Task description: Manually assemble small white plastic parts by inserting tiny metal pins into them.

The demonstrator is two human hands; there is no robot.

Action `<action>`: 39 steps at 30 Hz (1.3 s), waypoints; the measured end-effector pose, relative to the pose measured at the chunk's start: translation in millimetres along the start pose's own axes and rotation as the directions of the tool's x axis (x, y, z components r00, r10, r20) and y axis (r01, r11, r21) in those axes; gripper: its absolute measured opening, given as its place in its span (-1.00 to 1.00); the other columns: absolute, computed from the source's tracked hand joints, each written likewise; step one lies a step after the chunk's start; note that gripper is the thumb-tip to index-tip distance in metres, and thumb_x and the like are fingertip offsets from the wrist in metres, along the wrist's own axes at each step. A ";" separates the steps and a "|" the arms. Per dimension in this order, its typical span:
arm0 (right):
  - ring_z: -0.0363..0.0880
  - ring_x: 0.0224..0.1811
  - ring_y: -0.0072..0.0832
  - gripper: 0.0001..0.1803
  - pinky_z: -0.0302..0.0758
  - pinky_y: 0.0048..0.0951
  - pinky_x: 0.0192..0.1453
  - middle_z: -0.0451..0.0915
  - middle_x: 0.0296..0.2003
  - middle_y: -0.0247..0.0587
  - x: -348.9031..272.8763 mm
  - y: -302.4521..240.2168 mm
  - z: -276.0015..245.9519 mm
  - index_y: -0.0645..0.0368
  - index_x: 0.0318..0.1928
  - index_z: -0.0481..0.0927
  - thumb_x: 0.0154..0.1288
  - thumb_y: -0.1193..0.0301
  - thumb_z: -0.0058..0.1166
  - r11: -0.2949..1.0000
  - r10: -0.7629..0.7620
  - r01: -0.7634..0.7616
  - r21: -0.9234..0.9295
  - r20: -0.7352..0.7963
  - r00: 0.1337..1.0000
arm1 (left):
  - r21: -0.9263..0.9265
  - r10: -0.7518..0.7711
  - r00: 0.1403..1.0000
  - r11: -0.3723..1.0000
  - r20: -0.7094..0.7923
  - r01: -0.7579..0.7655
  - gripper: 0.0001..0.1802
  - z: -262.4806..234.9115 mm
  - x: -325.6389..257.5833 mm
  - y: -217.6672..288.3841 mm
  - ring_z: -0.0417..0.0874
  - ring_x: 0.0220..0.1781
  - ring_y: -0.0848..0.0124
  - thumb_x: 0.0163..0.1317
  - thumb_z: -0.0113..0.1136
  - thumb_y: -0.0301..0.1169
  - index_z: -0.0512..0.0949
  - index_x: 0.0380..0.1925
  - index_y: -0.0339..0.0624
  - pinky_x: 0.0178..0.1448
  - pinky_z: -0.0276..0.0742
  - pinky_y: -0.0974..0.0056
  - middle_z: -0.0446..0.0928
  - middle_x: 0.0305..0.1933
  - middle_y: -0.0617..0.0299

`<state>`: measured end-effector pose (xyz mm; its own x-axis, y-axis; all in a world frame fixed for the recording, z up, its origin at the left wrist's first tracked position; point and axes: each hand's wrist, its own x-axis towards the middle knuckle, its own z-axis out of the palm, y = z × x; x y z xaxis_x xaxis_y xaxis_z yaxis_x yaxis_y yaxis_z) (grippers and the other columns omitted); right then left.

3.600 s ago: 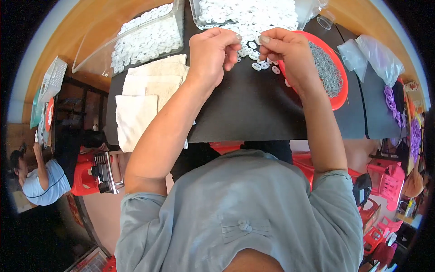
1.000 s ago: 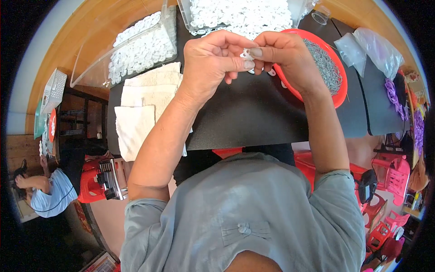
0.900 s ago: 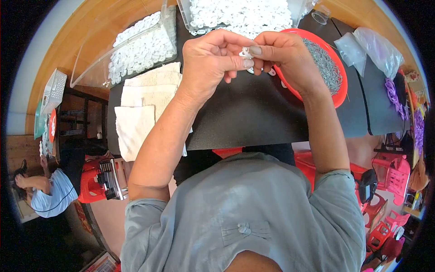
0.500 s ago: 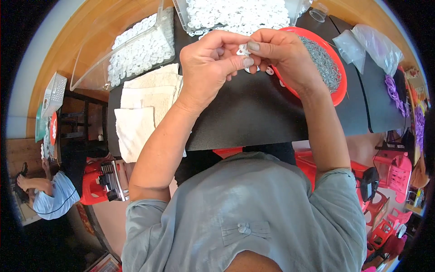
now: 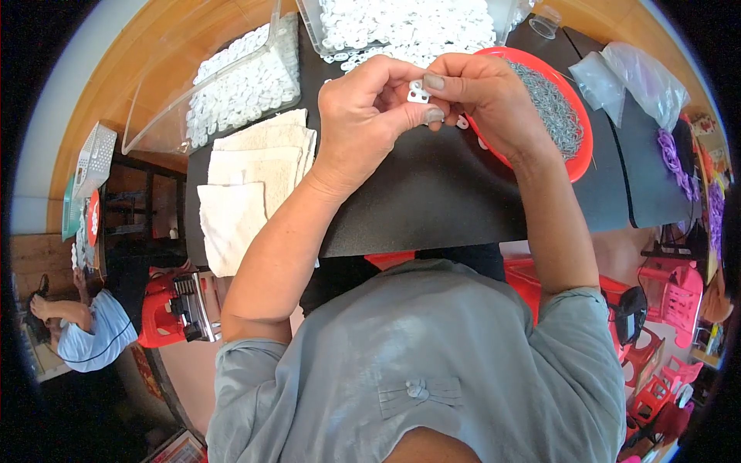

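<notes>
Above the far half of the black table, my left hand (image 5: 361, 112) and my right hand (image 5: 482, 91) meet fingertip to fingertip. Between them is a small white plastic piece with holes (image 5: 417, 96), pinched by the thumbs and fingers of both hands. Its lower part shows; the fingertips cover the rest. Just beyond my right wrist sits a red bowl (image 5: 584, 131) full of thin grey metal pieces, too small to name. A few loose white pieces (image 5: 462, 122) lie on the table beside the bowl, partly hidden by my right hand.
Clear bins of white plastic pieces stand at the far side (image 5: 401, 27) and far left (image 5: 239, 89). Folded cream cloths (image 5: 231, 208) lie left of my left forearm. Plastic bags (image 5: 644, 81) and purple cord (image 5: 674, 162) are at right. Another person (image 5: 93, 328) works at far left.
The white piece has turned in my fingers, so its holes face me more plainly. My left hand has shifted slightly right; both hands keep their pinch.
</notes>
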<state>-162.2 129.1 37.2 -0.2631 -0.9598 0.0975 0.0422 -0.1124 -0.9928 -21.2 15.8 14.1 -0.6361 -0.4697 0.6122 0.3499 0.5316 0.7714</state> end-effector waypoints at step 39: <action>0.47 -0.50 -0.62 -0.79 0.41 -0.61 -0.40 0.49 -0.53 -0.35 -5.2 -12.3 0.1 0.25 -0.33 0.58 0.36 0.35 0.05 0.998 0.063 -0.064 0.017 0.017 0.998 | -0.025 0.044 0.998 0.999 -0.036 -0.045 -0.74 0.3 -0.4 4.5 0.40 -0.58 0.74 -0.08 0.47 -0.57 0.57 -0.38 -0.23 -0.49 0.34 0.58 0.45 -0.63 0.42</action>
<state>-161.2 135.5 48.9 -0.2435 -0.9693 0.0357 0.0750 -0.0555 -0.9956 -19.5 18.6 17.3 -0.5950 -0.4708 0.6514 0.3950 0.5346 0.7471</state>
